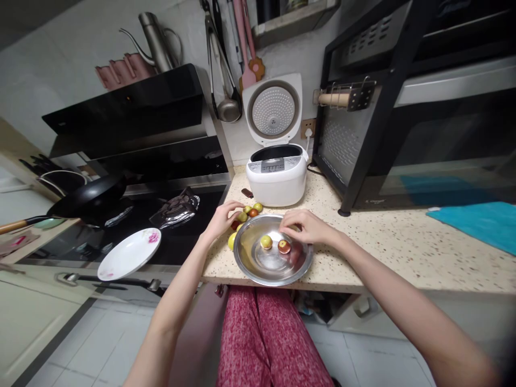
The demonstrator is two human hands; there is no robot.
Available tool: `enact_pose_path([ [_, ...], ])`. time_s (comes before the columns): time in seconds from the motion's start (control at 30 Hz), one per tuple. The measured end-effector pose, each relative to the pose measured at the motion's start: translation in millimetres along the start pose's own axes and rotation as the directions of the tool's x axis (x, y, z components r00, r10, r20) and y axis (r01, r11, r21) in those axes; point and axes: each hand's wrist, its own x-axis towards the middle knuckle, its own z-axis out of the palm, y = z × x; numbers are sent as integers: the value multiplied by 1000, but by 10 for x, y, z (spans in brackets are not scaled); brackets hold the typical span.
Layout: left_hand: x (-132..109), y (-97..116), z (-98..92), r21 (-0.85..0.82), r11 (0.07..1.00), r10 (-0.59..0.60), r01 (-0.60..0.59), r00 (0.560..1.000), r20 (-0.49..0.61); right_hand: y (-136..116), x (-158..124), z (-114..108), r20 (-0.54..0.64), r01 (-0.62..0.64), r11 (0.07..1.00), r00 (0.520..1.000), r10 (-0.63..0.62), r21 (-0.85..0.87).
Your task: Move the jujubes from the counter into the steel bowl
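Note:
A shiny metal bowl (253, 263) sits at the counter's front edge. Inside it lie a yellow-green jujube (266, 242) and a reddish-brown jujube (284, 246). Left of and behind the bowl, several more jujubes (258, 207) are clustered on the counter, green and brown ones mixed. My left hand (224, 219) reaches over the left side of this cluster, fingers stretched out and thumb apart, close to a green one. Over the bowl's right rear rim is my right hand (303, 226), its fingers curled inward and down. Whatever its fingertips hold, if anything, is hidden.
Behind the bowl stands a white rice cooker (277, 185) with its lid up. A white floral plate (129, 255) rests at the stove's front, and a black wok (91, 198) is farther left. On the right are a black rack (342, 161) and a blue cloth (478, 223).

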Motion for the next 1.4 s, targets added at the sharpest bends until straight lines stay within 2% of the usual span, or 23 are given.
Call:
enact_pose_path([
  [0.1, -25, -50, 7, -6, 1000, -19, 20, 996, 91, -5, -8, -4, 4, -11, 1000, 1000, 10, 17],
  [0.43, -76, -164, 5, -32, 999, -10, 14, 990, 140, 24, -16, -20, -6, 5, 1000, 1000, -5, 18],
  [0.53, -98, -183, 0, -35, 999, -17, 21, 993, 116, 26, -19, -25, -8, 10, 1000, 1000, -10, 16],
  [0.7, -236, -186, -110, 20, 1000, 20, -20, 1000, 8, 21, -17, -27, 0, 11, 1000, 1000, -11, 8],
  [0.87, -382, -195, -241, 72, 995, 51, -63, 987, 155, 15, -3, -23, 13, -1, 1000, 1000, 1, -3],
  [1.03, -389, -237, -193, 222, 967, 78, -128, 973, 219, -4, 3, -26, 12, -3, 1000, 1000, 3, 6],
  [1.13, -391, -229, -130, 266, 956, 69, -123, 977, 204, -13, 3, -26, 15, -9, 1000, 1000, 9, 0],
  [1.4, -394, -113, -119, 110, 992, 50, -65, 990, 132, -4, 2, -22, 17, -2, 1000, 1000, 2, -25],
])
